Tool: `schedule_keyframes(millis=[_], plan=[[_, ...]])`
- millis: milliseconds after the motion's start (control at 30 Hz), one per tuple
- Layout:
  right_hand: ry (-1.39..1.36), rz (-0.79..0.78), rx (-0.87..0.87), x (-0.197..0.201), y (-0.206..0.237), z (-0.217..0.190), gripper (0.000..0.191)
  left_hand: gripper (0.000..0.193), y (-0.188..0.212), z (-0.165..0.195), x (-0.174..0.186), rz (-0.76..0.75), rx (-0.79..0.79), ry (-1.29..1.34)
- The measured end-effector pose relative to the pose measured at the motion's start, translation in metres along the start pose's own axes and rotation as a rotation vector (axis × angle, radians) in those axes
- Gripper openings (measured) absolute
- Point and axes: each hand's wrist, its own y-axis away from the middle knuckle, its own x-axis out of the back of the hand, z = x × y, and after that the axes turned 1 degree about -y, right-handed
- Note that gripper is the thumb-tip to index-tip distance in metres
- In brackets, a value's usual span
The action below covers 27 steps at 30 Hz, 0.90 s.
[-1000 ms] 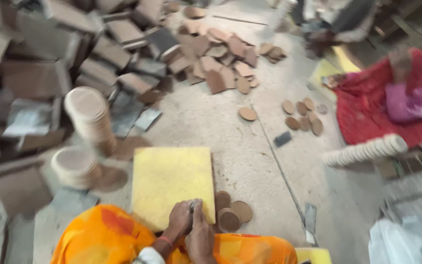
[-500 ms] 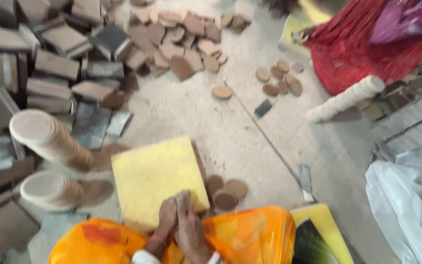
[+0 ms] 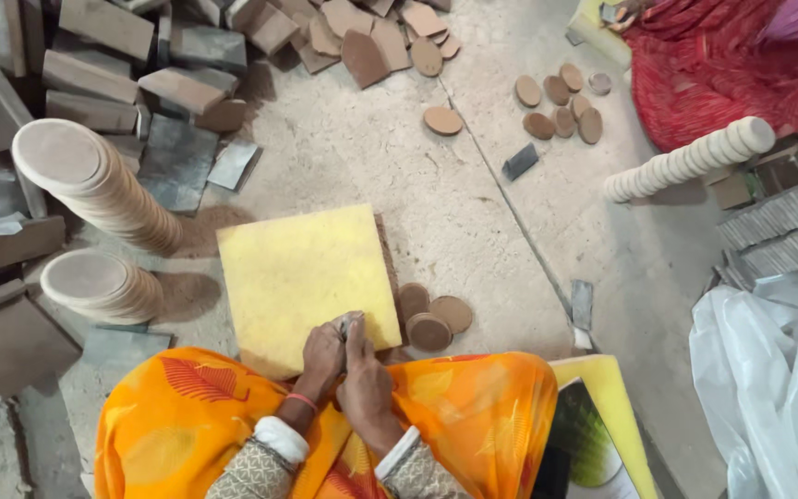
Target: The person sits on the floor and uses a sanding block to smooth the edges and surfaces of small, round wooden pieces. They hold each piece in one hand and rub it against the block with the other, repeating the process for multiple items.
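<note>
The concrete floor (image 3: 473, 203) carries most of the evidence: a heap of rough brown slabs and offcuts (image 3: 103, 65) fills the upper left, and that raw stock looks largely unworked. Next in size, the yellow square pad (image 3: 307, 282) lies flat just ahead of the person's knees, its top bare. Two stacks of finished round discs, a tall leaning one (image 3: 94, 185) and a shorter one (image 3: 99, 285), stand left of the pad, and a long roll of pale discs (image 3: 690, 162) lies on its side at the right (so a good deal appears done already). Three loose brown discs (image 3: 431, 319) rest touching the pad's right edge, with more scattered farther off (image 3: 561, 102). Smallest, the left hand (image 3: 322, 356) and right hand (image 3: 362, 379) meet over the pad's near edge, fingers closed together around a small grey piece (image 3: 350, 323). Its shape is mostly hidden by the fingers, and whether it is a disc or a tool cannot be told.
</note>
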Motion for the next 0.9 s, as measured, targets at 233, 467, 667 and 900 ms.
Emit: schedule_keyframes(millis=[233, 467, 667, 900], plan=[[-0.021, -0.197, -0.294, 0.007, -0.071, 0.019, 0.080, 0.038, 0.003, 0.011, 0.013, -0.020, 0.002, 0.209], [0.035, -0.079, -0.043, -0.013, -0.012, 0.011, 0.090, 0.023, -0.002, -0.006, 0.002, -0.030, 0.131, 0.220], [-0.034, -0.186, -0.198, -0.002, -0.070, 0.029, 0.080, 0.044, -0.009, -0.010, -0.007, -0.006, 0.061, 0.055], [-0.001, -0.022, 0.064, -0.002, -0.020, 0.005, 0.087, 0.023, -0.010, -0.018, -0.010, -0.074, 0.206, 0.130]])
